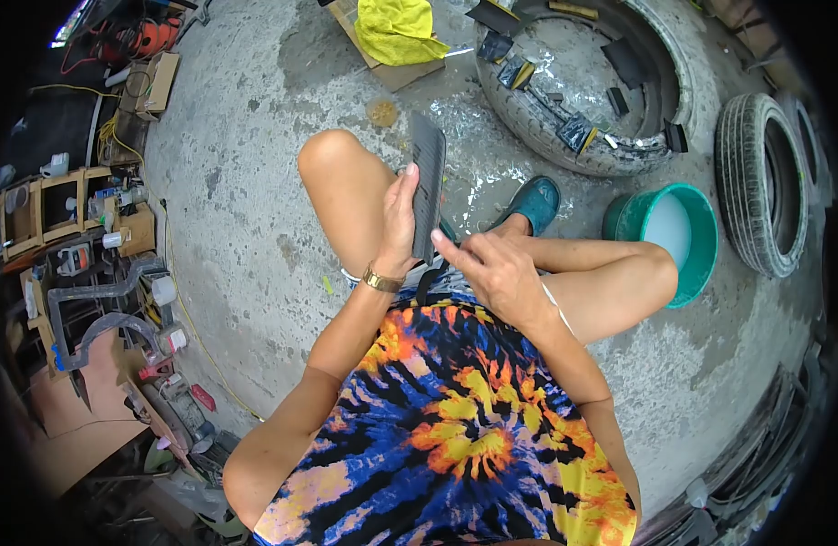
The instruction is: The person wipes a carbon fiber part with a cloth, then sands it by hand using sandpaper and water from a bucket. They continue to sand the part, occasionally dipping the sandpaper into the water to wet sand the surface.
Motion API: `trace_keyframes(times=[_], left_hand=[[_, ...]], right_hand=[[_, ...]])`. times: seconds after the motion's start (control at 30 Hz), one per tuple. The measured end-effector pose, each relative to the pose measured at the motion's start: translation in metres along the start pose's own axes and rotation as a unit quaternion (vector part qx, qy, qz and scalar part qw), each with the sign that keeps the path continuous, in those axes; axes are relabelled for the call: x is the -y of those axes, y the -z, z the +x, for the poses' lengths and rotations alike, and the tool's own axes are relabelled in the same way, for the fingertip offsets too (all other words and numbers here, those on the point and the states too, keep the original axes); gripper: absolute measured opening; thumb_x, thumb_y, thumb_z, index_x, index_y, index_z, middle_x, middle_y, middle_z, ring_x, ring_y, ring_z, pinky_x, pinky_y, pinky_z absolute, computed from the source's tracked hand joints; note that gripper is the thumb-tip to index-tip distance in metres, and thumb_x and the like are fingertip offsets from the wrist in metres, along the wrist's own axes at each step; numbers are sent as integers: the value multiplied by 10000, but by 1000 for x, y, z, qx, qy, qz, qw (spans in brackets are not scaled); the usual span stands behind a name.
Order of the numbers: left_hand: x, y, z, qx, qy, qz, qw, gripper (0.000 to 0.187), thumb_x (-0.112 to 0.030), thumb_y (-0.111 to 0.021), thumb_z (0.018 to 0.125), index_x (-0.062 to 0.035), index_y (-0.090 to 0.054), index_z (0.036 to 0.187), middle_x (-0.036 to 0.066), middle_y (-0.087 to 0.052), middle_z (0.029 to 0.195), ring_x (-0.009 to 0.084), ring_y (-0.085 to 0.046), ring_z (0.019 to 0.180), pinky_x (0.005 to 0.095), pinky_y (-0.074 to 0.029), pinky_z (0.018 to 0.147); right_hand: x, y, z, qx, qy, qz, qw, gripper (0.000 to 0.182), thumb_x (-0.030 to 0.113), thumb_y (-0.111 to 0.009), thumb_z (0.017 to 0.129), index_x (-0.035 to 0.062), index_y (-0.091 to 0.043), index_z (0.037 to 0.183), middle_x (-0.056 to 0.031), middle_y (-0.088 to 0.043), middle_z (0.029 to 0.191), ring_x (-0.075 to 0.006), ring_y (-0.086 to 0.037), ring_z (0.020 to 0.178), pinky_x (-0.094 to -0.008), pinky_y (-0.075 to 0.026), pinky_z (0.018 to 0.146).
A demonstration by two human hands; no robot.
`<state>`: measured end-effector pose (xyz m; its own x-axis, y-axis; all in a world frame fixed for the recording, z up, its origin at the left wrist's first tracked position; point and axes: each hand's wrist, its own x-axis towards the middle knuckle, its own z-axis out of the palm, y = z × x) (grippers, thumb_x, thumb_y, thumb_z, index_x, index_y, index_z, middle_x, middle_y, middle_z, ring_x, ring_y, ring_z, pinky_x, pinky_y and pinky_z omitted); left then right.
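My left hand (pixel 398 223), with a gold-coloured watch on the wrist, grips a dark, narrow panel (pixel 427 182) with a carbon-fibre-like weave. The panel stands nearly upright on its edge in front of my lap, its long side pointing away from me. Close to its lower right edge is my right hand (pixel 502 278), with one digit stretched to the panel's edge and the other fingers curled. Whatever those curled fingers may hold is hidden.
A tyre (pixel 564 150) lies flat ahead, bearing several dark sandpaper-like pieces and small blocks. A green bucket (pixel 704 264) of cloudy liquid stands at right near another tyre (pixel 746 182). A yellow cloth (pixel 396 32) rests on cardboard ahead. Tools and a wooden rack (pixel 55 182) line the left.
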<state>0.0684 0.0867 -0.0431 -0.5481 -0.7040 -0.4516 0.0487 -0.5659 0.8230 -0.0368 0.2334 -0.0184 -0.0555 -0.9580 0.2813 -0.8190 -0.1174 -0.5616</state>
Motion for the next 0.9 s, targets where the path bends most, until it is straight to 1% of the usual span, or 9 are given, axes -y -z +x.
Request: trace_keyframes(times=[0.07,0.17,0.23,0.4,0.47,0.6,0.67,0.8,0.9], left_hand=[[-4,-3,-4,-44,-20,40,998,404,-406,-445,1009,-35,-601,1037,-16,-553,737,29,-481,595,180,-393,517],[-1,4,-4,-1,-55,20,998,314,-335,-466,1013,-42,-579,1014,-11,-581,755,52,-556,613,203,-467,530],[1,5,-3,5,-64,26,998,315,-337,-467,1012,-42,-577,1021,-15,-578,753,48,-553,597,199,-463,509],[11,8,3,-13,-144,88,986,314,-345,-464,1012,-51,-574,1030,-20,-574,739,42,-525,514,186,-433,421],[-1,1,-7,21,-114,82,990,315,-348,-464,1012,-54,-576,1023,-20,-572,736,41,-530,528,186,-435,434],[-2,3,-7,16,-83,54,995,316,-349,-459,1014,-56,-577,1021,-20,-563,731,41,-522,521,186,-426,430],[-1,0,-10,0,-53,18,998,404,-390,-433,1018,-28,-600,1083,-32,-552,771,29,-488,652,180,-399,558],[-9,-1,-8,26,-29,-2,999,472,-433,-421,1011,-6,-580,1132,-20,-528,735,45,-478,593,180,-388,512],[-15,7,-10,90,14,-49,995,509,-450,-412,1008,10,-556,1170,-21,-512,718,50,-456,540,192,-374,461]], right_hand=[[-1,-1,-5,-6,23,58,998,594,35,-605,770,148,-521,1347,-55,-512,818,-220,-559,712,-367,-478,635],[-9,12,4,-38,-22,95,994,615,3,-619,748,128,-527,1343,-84,-509,799,-247,-560,706,-371,-471,637],[-16,17,13,-69,-98,121,985,645,-37,-597,751,127,-502,1367,-111,-484,771,-283,-559,707,-384,-462,627],[-29,21,40,-109,-126,129,978,625,-40,-573,780,133,-489,1375,-105,-493,783,-296,-567,722,-402,-472,627],[-28,21,46,-109,-117,142,977,621,-78,-568,784,127,-508,1368,-110,-486,771,-277,-522,661,-374,-453,628],[-21,11,46,-118,-78,107,984,636,-76,-573,767,136,-515,1364,-104,-480,769,-278,-532,675,-380,-458,632],[-13,9,38,-106,-66,67,990,645,-66,-585,744,146,-531,1351,-94,-481,764,-274,-540,685,-379,-465,632],[5,3,16,-23,-27,64,997,661,-2,-610,747,157,-495,1378,-81,-512,827,-263,-563,735,-389,-489,671],[12,0,7,-28,-29,149,988,675,-31,-614,732,139,-493,1374,-92,-533,854,-274,-580,749,-389,-490,673]])
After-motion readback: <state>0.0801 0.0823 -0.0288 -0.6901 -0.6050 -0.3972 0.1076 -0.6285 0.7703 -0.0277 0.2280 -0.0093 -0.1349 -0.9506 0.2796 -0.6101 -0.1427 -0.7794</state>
